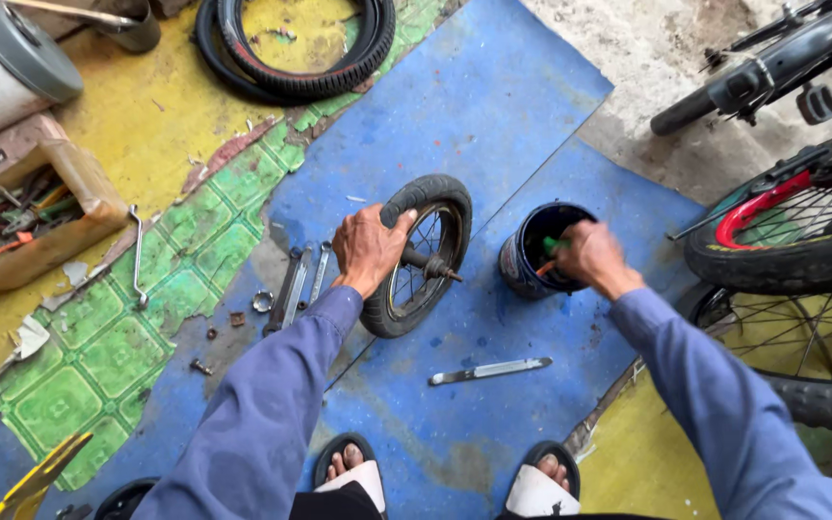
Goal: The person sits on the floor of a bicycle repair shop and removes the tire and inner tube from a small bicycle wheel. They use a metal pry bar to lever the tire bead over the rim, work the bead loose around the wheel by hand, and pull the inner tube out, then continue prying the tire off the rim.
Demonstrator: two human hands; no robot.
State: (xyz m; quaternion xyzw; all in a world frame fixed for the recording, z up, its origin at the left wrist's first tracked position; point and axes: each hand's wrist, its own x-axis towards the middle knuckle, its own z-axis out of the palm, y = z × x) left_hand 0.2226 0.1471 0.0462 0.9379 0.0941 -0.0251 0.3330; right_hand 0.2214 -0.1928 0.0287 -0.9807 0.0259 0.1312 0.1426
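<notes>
Black rubber and thin spokes: small wheel (419, 252), stood upright on the blue mat (493, 106), roughly in the middle of the view, axle end (432, 266) poking toward the right. Tyre on the rim, wheel off any bike frame; judging by that, removal done, refitting not yet. Left hand (368, 248) clamped over the top of the tyre, fingers curled tight, steadying the wheel. Right hand (591, 254) closed around a green-handled tool (553, 247), its tip dipped into a dark blue tin (539, 248) just beside the wheel; contents of the tin too dark to make out. Flat metal lever (489, 370) lying loose on the mat in front of the sandalled feet. Wrenches (299, 284) and a small ring (262, 301) just left of the wheel. Farther out: spare tyre (291, 58) at the top, cardboard box of tools (31, 217) at left, bicycles (792, 231) at right.
</notes>
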